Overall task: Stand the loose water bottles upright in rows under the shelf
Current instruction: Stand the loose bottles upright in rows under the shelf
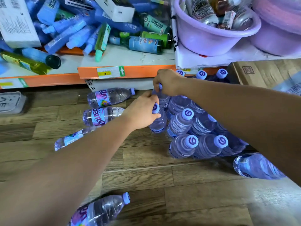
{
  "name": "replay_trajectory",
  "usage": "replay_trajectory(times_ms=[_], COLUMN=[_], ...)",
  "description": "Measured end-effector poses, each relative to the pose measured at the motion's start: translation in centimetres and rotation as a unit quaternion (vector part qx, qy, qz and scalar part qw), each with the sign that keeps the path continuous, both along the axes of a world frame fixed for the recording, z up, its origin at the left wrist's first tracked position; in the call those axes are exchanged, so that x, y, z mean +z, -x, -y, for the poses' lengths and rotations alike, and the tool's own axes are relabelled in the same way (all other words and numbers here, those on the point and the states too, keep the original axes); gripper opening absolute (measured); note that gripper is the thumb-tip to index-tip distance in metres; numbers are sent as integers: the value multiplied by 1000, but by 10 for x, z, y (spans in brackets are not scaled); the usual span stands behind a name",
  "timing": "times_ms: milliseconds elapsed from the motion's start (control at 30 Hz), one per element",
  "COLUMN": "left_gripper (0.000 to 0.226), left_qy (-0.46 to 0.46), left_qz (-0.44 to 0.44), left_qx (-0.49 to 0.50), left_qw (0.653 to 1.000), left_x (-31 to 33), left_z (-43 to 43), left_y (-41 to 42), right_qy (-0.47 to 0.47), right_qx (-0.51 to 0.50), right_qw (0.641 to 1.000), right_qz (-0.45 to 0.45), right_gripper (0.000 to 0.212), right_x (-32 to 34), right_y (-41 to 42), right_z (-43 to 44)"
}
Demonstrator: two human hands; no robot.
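The water bottles [109,97] at centre frame are seen as clear, glossy, ribbed plastic with matt caps [187,113]. The floor [146,176] is finished in dull-sheened wood-grain planks. At upper right a smooth glossy plastic basin [203,39] and a matt cardboard box [263,72] are shown.

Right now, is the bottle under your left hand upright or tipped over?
Upright. The bottle stands cap up, base down on the wooden floor, beside the standing rows; the left hand grips its cap.
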State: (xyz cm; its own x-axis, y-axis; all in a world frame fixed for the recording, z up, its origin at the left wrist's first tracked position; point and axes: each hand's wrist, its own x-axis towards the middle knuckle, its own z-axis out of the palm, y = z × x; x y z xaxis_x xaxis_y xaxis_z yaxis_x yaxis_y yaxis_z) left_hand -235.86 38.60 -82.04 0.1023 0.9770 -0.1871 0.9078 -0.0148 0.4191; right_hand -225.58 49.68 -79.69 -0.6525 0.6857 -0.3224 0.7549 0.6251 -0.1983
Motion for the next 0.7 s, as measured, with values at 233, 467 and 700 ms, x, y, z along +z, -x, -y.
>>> replay_trajectory(times_ms=[233,467,700], left_gripper=[41,43,47], left_qy=[1,3,15], left_qz=[-7,3,14], left_qx=[20,25,29], left_qw=[1000,1000,999], left_x=[-1,3,3], left_z=[-10,-18,-27], left_y=[-8,-12,-22], right_qy=[6,-1,3], right_qx=[9,11,-20], right_qw=[1000,1000,1000], right_qz=[-15,3,-5], right_gripper=[32,39,42], right_x=[1,1,5], right_y=[-4,-1,-2], right_z=[-4,-8,-10])
